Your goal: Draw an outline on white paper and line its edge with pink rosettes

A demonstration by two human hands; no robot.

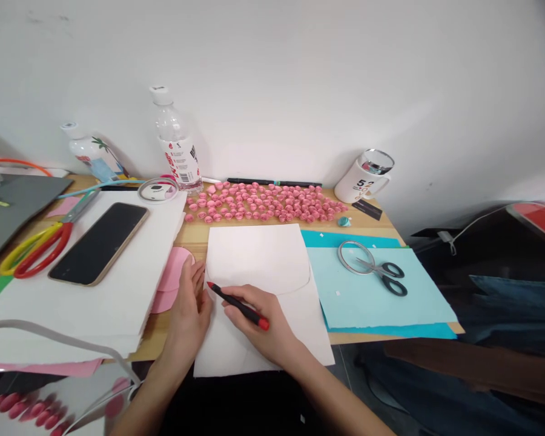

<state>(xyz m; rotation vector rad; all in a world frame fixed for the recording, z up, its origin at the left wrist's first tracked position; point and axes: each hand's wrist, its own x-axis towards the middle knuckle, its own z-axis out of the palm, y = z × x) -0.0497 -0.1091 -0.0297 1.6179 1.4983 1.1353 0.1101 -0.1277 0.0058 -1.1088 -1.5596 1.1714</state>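
Note:
My right hand grips a black pen with red ends. The pen slants over a white sheet of paper, with one end near the sheet's left edge. A curved line shows across the sheet's right side and middle. My left hand lies along the left edge of the sheet with its fingers stretched out, holding nothing. Beside its fingertips are pink paper circles, partly covered by a stack of white paper.
Many pink paper curls lie along the wall, between a water bottle and a white mug. Small scissors and a tape roll rest on light-blue paper. Left are a phone and red-yellow scissors.

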